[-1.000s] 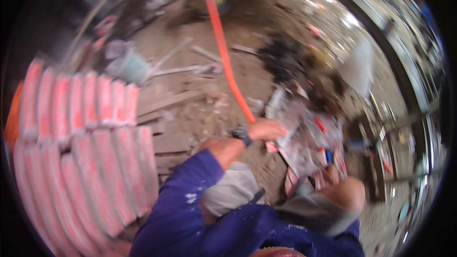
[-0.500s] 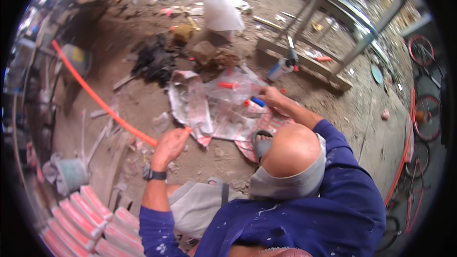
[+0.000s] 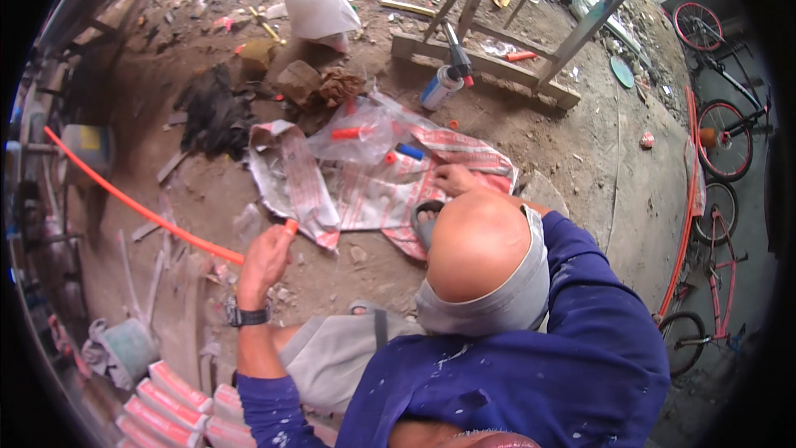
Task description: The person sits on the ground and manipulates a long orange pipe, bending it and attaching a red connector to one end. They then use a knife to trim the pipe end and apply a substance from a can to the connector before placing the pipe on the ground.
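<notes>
My left hand [image 3: 264, 267] is closed round a long orange plastic pipe [image 3: 148, 214] near its end. The pipe slopes up to the far left, and its short end [image 3: 291, 226] pokes out past my fingers. My right hand [image 3: 452, 180] is low over a spread white and red sack [image 3: 373, 203], beside my bent knee. Its fingers curl down, hiding whatever they may hold. Just beyond them lie a short blue cylinder [image 3: 410, 151] and a small orange-red pipe piece [image 3: 390, 158]. A clear plastic bag [image 3: 327, 146] with an orange piece [image 3: 349, 133] rests on the sack.
A gas canister with a torch head [image 3: 444, 83] stands behind the sack, near a metal frame [image 3: 489, 68]. A black crumpled heap [image 3: 217, 112] and a white sack [image 3: 311, 2] lie farther off. Stacked red and white packs [image 3: 170, 415] sit lower left; bicycles [image 3: 725, 139] stand at right.
My right hand has drawn back from beside the blue cylinder toward my knee. My left hand still grips the pipe. The whole view has shifted as my head moved.
</notes>
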`<state>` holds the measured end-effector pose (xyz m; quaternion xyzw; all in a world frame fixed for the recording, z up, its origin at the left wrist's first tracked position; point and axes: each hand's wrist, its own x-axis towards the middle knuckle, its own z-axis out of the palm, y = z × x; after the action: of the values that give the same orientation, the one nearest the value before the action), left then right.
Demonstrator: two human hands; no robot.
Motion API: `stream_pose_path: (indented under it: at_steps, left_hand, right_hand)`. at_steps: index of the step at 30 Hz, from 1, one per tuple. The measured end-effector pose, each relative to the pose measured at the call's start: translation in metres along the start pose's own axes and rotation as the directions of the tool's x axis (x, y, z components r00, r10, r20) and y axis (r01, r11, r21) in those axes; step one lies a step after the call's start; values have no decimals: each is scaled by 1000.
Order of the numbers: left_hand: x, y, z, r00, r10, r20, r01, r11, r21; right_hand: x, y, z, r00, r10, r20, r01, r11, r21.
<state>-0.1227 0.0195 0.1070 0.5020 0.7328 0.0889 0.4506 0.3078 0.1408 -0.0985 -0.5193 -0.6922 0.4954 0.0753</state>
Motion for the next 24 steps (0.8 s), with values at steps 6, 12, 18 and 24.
stream_pose_path:
  at_steps: [6,12,18,24]
  left_hand:
    - [-3,-5,2,1000,-19,-11,18,999,-44]
    - [0,-7,3,999,-36,21,36,999,-6]
    - [10,-6,4,996,-73,51,73,997,1]
    - [8,9,3,998,-63,-1,63,997,47]
  right_hand:
    - [9,-16,-29,986,142,-88,-147,988,-47]
    - [54,-40,-27,998,-13,-62,2,986,-168]
    - [116,-108,-26,973,-227,-42,210,945,-252]
    - [235,-168,-86,933,-312,-177,206,871,-446]
